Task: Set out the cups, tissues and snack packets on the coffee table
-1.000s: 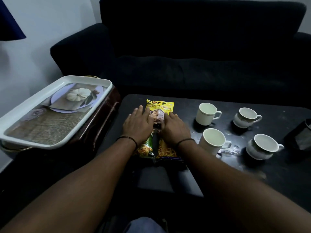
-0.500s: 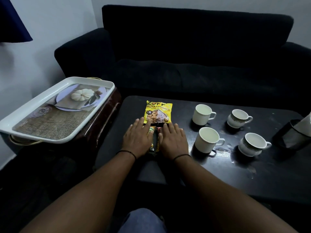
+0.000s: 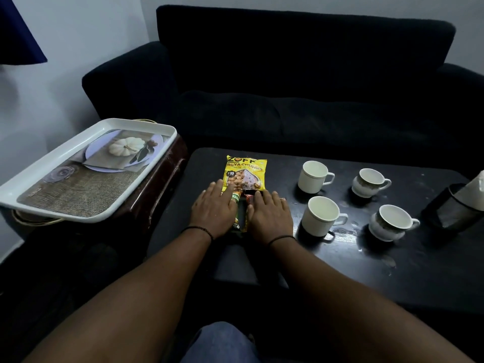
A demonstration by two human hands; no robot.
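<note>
A yellow snack packet lies flat on the black coffee table. Just in front of it lie darker snack packets, mostly covered by my hands. My left hand rests flat on the left one, fingers spread. My right hand presses flat on the right one. Several white cups stand to the right: two plain ones and two patterned ones. A black holder with white tissues stands at the far right edge.
A white tray with a printed picture sits on a dark side stand to the left of the table. A black sofa runs behind the table. My knee shows at the bottom.
My hands have slid back toward me off the yellow packet, which now lies uncovered, and they rest on the darker packets. The view has pulled back, bringing the tissue holder into sight.
</note>
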